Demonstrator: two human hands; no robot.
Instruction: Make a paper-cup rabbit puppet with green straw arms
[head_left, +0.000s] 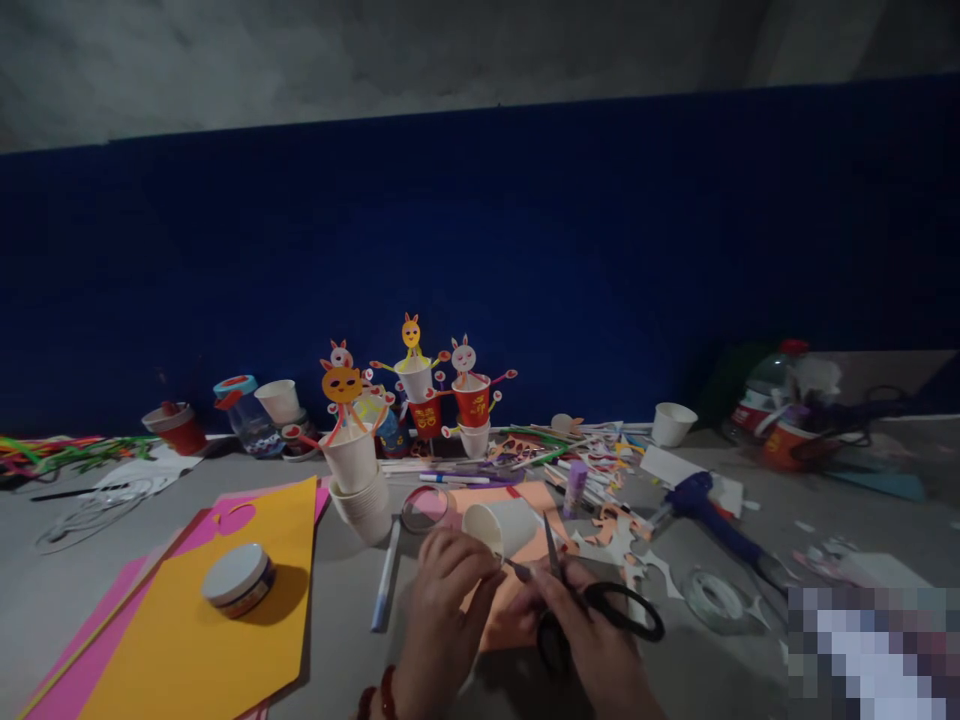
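Observation:
Near the table's front, my right hand (592, 630) is closed around a pair of scissors (625, 612) with black handle loops. The blades are spread, one pointing up and one toward my left hand. My left hand (454, 600) is closed, its fingertips pinched by the blade tip; what they hold is too small to make out. Just behind my fingers a white paper cup (514, 527) lies on its side, mouth to the left, on an orange paper sheet (517, 625). Whether my left fingertips touch the cup's rim I cannot tell.
Several paper-cup figures with rabbit heads (474, 400) stand at the back. Stacked cups (364, 510) and a marker (386, 580) are left of my hands. A white jar (238, 578) rests on yellow paper (187, 650). A blue glue gun (712, 515) and clear tape (712, 600) lie right.

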